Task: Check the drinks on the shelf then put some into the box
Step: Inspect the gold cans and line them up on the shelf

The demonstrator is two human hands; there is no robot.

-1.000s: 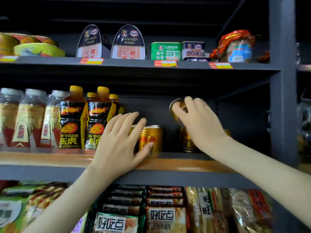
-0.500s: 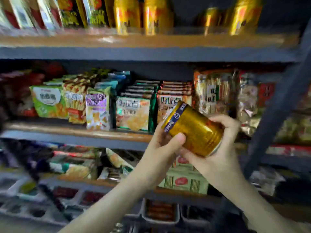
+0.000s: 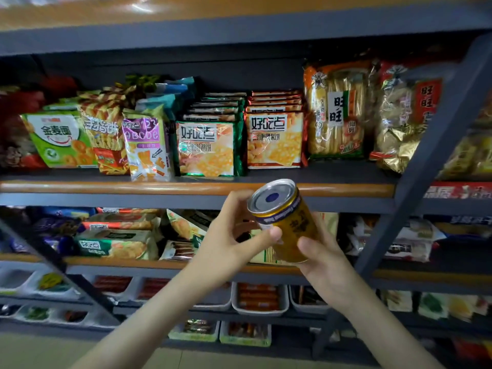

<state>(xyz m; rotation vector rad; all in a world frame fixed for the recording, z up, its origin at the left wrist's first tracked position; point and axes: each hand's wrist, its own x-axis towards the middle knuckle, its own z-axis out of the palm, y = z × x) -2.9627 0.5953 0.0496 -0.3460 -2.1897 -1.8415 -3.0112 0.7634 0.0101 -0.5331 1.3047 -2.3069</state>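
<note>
Both hands hold the small gold metal drink can with a dark blue band in mid-air, just before the orange front edge of the grey snack shelf, tilted so that its silver top faces up. The left hand pinches it near the top rim. The right hand curls round its lower end. This looks like the checking step: let the lower hand bear the weight and roll the can slowly until the print shows. The box is out of view.
</note>
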